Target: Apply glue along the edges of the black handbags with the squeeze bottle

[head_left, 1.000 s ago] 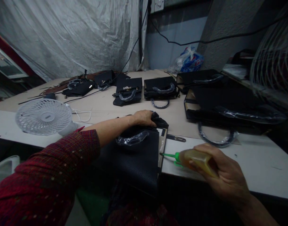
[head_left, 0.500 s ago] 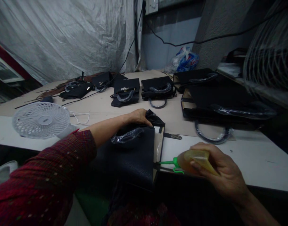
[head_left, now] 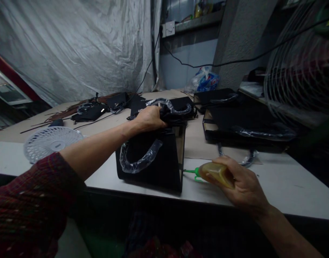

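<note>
A black handbag [head_left: 164, 172] stands at the table's front edge, its handle [head_left: 136, 165] wrapped in clear plastic and hanging down the front. The bag's right side shows a beige inner lining. My left hand [head_left: 150, 118] is closed on the top of the bag, some of its fingers hidden behind black material. In my right hand [head_left: 242, 182] is a squeeze bottle [head_left: 215, 173] of amber liquid, lying nearly level. Its thin green nozzle [head_left: 191, 171] points left, with the tip at the bag's right side edge; whether it touches I cannot tell.
More black handbags lie behind, one large one [head_left: 250, 122] at the right. A white fan [head_left: 52, 143] is at the left and a wire-caged fan [head_left: 299, 71] at the far right. Brown strips [head_left: 70, 102] and a plastic bag [head_left: 206, 79] lie at the back.
The handbag has moved up and back from the front edge onto the table. My left hand went with it, farther from me. The bottle shifted slightly left and up; the camera view tilted up.
</note>
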Tool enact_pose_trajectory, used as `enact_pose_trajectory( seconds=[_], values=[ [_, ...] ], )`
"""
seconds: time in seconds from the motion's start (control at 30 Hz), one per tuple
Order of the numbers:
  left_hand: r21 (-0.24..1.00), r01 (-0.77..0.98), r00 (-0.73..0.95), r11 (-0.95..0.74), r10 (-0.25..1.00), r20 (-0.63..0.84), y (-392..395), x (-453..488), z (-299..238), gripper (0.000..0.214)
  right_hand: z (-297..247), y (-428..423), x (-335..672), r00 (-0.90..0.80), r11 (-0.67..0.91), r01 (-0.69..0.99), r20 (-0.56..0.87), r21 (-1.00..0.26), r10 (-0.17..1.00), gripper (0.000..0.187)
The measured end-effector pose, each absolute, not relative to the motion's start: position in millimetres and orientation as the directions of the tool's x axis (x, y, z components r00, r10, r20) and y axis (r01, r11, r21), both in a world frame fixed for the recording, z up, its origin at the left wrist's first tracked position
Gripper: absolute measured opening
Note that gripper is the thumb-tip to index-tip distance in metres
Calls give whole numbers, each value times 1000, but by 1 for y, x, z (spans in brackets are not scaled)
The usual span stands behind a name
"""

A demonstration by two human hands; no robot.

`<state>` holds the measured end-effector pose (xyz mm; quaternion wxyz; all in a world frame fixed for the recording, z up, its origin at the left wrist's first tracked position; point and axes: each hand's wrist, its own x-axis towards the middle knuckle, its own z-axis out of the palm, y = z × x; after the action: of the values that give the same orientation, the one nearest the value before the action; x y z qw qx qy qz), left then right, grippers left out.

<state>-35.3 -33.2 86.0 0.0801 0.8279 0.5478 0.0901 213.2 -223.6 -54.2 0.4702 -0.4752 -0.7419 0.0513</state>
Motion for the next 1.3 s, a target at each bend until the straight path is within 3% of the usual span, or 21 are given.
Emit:
enact_pose_trajectory(
  seconds=[0.17,0.3,0.57,0.77,1.13,1.3],
  values=[
    [95,895,409,-435,887,212,-57,-41,83,32,-62,-212,217,-16,498,674,664,-545,748,33],
    [-21,885,441,-465,821,362,-83,-47,61,23,-69,-211,212,-50,532,644,664,-549,746,27],
    [-111,805,501,-583,567,654,-103,-60,38,6,-67,-222,202,-170,592,635,658,-497,734,24],
    [-194,792,533,-579,501,682,-105,-64,37,12,-66,-223,199,-67,521,672,658,-526,750,30],
    [-261,776,578,-573,481,660,-104,-62,42,17,-60,-219,200,-78,477,643,569,-599,819,30],
    [-180,791,510,-585,467,722,-114,-61,67,10,-50,-210,205,-43,499,713,680,-493,732,38]
  ],
)
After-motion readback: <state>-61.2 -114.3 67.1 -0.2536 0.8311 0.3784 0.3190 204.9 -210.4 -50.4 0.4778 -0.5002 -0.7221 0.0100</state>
